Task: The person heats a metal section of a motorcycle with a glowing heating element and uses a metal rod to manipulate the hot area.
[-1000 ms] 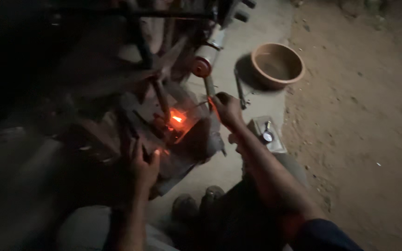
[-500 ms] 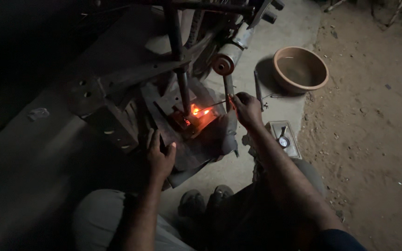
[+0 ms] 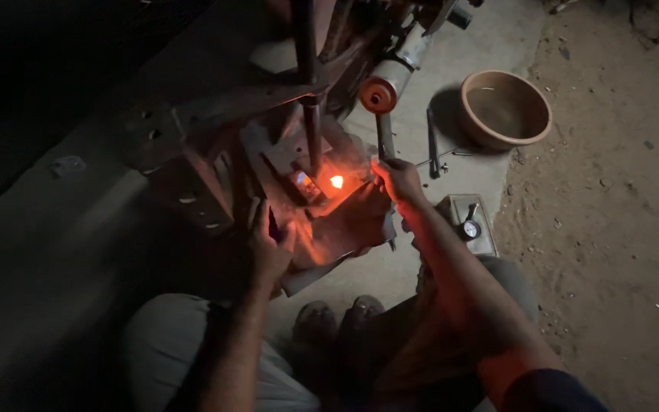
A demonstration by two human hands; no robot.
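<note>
A small piece of glowing orange metal [image 3: 336, 181] lies on the bed of a dark iron machine [image 3: 215, 130]. My right hand [image 3: 398, 181] is closed around a thin metal rod that reaches left to the glowing piece. Just above that hand a grey lever [image 3: 384, 137] hangs from an orange-ended roller [image 3: 379, 93]. My left hand [image 3: 268, 246] grips a dark handle [image 3: 273, 224] at the machine's near edge, beside a rusty metal sheet [image 3: 345, 225] lit by the glow. Much of the machine is lost in darkness.
A round clay bowl [image 3: 539, 126] stands on the concrete slab at upper right, with loose metal tools [image 3: 431, 145] beside it. A small metal box with a dial gauge [image 3: 468, 227] sits by my right forearm. My shoes [image 3: 337, 314] rest below the machine. Sandy ground [image 3: 612, 229] lies to the right.
The view has shifted, so the machine and bowl sit further right and lower. The glow has shrunk to one small bright spot. Both hands keep their grips.
</note>
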